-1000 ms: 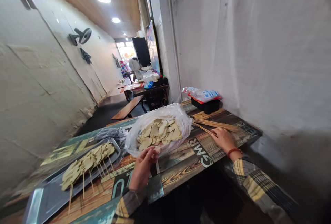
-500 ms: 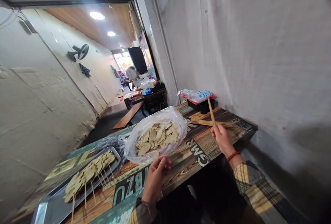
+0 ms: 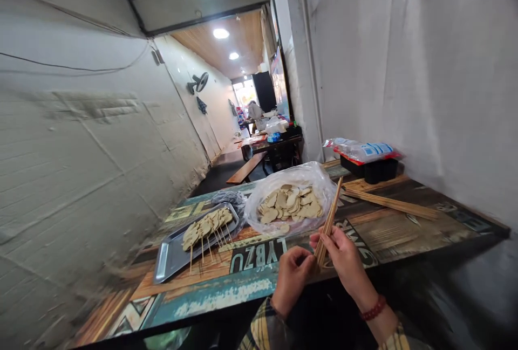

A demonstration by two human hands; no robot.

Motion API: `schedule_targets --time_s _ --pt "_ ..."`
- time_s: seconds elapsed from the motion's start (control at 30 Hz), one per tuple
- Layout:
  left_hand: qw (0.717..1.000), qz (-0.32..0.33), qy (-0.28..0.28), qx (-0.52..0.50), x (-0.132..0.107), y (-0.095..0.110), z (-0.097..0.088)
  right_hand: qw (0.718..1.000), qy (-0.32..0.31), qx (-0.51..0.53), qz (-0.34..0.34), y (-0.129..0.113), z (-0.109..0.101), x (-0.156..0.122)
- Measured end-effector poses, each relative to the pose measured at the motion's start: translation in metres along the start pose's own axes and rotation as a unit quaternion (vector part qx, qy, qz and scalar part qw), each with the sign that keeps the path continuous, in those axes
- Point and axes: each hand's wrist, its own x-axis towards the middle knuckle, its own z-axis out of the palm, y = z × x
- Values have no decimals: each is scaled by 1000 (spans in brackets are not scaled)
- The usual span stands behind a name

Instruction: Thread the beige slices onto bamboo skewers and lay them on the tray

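A thin bundle of wooden skewers (image 3: 332,207) stands tilted in front of me, its upper end pointing away. My right hand (image 3: 346,258) is closed round its lower part, a red bead bracelet on the wrist. At the bottom end of the same bundle, my left hand (image 3: 292,277) has its fingers curled against the sticks; its grip is partly hidden. Beyond my hands, a clear plastic bag (image 3: 253,204) lies open with many flat beige slices (image 3: 289,203) in it. To the left, a metal tray (image 3: 164,261) bears slices threaded on skewers (image 3: 208,227), stick ends over its near edge.
More loose skewers (image 3: 392,203) lie on the patterned wooden table (image 3: 404,242) at right. Behind them stands a black container (image 3: 372,171) with a plastic package (image 3: 364,150) on top. Crumpled grey plastic (image 3: 230,199) lies beside the tray. A bench (image 3: 247,168) is farther back.
My right hand has brought the skewers from the right side towards the middle, to my left hand, which now meets their lower end. The view has turned left.
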Motion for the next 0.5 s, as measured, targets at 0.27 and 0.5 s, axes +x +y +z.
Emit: schedule_targets --time_s 0.27,0.5 --pt "981 98 -31 165 -24 -20 -10 996 82 6 -42 3 -20 15" --pt "995 25 63 71 -32 -53 -53 930 221 -223 -189 -19 -123 85"
